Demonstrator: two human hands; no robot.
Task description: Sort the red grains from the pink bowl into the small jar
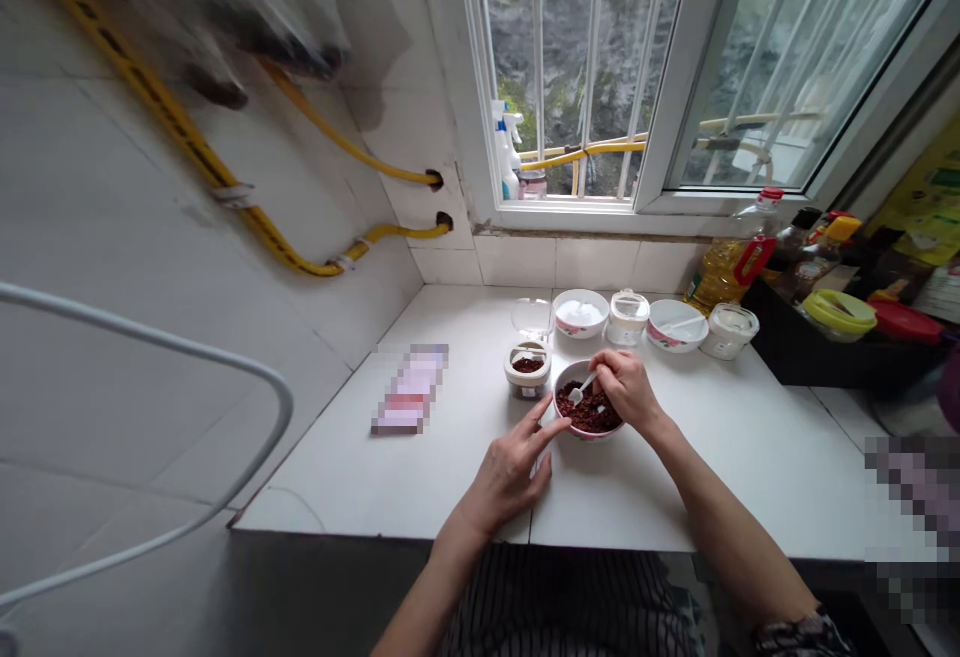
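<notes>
Between the fingers of my right hand point(626, 392) is a small white spoon point(577, 396), its head resting among dark red flakes point(592, 415) in a bowl. The white bowl point(561, 420) stands on the counter and is partly covered by both hands. My left hand point(514, 465) lies at its left side, fingers stretched out, with fingertips touching the rim. Just left of the bowl stands a seasoning jar point(528, 377) with its clear lid point(533, 317) flipped up and similar dark red contents inside.
Behind the bowl are a bowl of white powder point(580, 313), two jars point(628, 317), and another bowl point(676, 327) with a white spoon. An oil bottle point(727, 262) and other bottles stand in a black rack point(795, 342) at right. A blurred pinkish item point(411, 389) lies left.
</notes>
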